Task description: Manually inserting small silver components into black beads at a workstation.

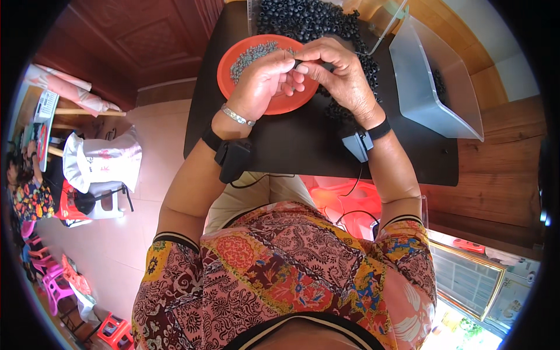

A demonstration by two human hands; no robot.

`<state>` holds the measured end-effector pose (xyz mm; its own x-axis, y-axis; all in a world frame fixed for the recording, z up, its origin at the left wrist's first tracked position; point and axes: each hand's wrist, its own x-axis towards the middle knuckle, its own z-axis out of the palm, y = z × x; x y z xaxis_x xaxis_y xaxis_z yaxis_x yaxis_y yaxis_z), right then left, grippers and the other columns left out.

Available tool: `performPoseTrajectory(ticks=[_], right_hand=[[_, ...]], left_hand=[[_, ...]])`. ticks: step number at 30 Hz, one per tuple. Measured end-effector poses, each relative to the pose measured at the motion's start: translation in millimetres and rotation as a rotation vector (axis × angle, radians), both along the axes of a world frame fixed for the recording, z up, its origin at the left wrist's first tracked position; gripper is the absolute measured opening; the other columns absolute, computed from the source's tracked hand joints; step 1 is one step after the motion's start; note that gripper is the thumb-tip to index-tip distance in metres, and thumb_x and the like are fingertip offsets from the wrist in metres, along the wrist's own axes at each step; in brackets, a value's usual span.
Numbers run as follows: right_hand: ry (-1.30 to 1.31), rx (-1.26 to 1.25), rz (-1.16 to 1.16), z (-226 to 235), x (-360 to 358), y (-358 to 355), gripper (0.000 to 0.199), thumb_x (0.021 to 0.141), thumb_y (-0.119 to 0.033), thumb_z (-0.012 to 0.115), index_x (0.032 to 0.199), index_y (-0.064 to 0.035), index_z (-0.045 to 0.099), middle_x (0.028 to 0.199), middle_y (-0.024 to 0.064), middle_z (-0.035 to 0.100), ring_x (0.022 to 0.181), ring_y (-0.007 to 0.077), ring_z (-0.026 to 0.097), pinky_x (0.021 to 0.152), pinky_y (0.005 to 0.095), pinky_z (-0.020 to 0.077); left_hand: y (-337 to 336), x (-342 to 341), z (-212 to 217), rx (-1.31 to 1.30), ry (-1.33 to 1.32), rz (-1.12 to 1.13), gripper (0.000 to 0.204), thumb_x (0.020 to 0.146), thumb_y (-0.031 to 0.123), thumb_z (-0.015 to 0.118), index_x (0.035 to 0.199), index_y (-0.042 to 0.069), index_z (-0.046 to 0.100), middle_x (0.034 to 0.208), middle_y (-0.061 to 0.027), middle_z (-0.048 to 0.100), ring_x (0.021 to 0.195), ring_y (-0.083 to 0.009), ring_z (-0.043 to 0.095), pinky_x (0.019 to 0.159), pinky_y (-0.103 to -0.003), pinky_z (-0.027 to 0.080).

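Note:
Above an orange-red basin (227, 86), my two hands meet at a small black part (298, 62). My left hand (262, 81) pinches it between thumb and forefinger, the other fingers curled below. From the other side my right hand (341, 79) grips it with thumb and fingertips. The fingers cover most of the part, so its exact shape is hidden. Small grey metal-looking pieces (251, 58) lie heaped in the basin. A pile of black ring-like parts (306, 18) fills a clear container behind it, and more loose black parts (370, 73) are scattered beside my right hand.
A translucent plastic bin (429, 87) with a few black parts inside stands tilted at the right of the dark table (280, 146). Devices are strapped to both my wrists, with cables hanging down. A red plastic stool (344, 195) is under the table. Another person (32, 192) sits far left.

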<state>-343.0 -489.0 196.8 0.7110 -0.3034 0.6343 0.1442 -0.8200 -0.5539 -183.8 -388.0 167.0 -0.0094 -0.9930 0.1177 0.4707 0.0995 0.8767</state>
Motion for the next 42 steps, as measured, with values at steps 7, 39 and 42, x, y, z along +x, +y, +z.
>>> performPoseTrajectory(ticks=[7, 39, 42], right_hand=[[0.036, 0.43, 0.234, 5.9, -0.9, -2.3, 0.013, 0.082, -0.005, 0.067, 0.095, -0.0023, 0.066, 0.088, 0.0026, 0.063, 0.086, 0.0128, 0.058, 0.077, 0.0256, 0.047], [0.627, -0.355, 0.043, -21.1, 51.3, 20.8, 0.009, 0.075, -0.01, 0.064, 0.083, -0.0049, 0.064, 0.079, 0.0117, 0.062, 0.078, 0.0312, 0.06, 0.072, 0.0392, 0.0483], [0.614, -0.386, 0.025, -21.6, 48.8, 23.4, 0.009, 0.075, -0.01, 0.064, 0.083, -0.0052, 0.064, 0.079, 0.0122, 0.062, 0.079, 0.032, 0.06, 0.072, 0.0401, 0.0482]], left_hand=[[-4.6, 5.0, 3.0, -0.087, -0.186, -0.025, 0.025, 0.091, 0.027, 0.049, 0.082, 0.006, 0.057, 0.076, -0.0024, 0.055, 0.07, -0.0124, 0.056, 0.065, -0.024, 0.042], [-14.8, 41.0, -8.7, -0.036, 0.317, 0.456, 0.019, 0.09, 0.024, 0.05, 0.087, 0.007, 0.059, 0.076, -0.0046, 0.061, 0.068, -0.0174, 0.058, 0.062, -0.028, 0.043], [-11.3, 32.6, -0.4, -0.068, 0.234, 0.458, 0.022, 0.087, 0.023, 0.052, 0.085, 0.003, 0.06, 0.077, -0.0058, 0.061, 0.068, -0.0158, 0.058, 0.063, -0.026, 0.041]])
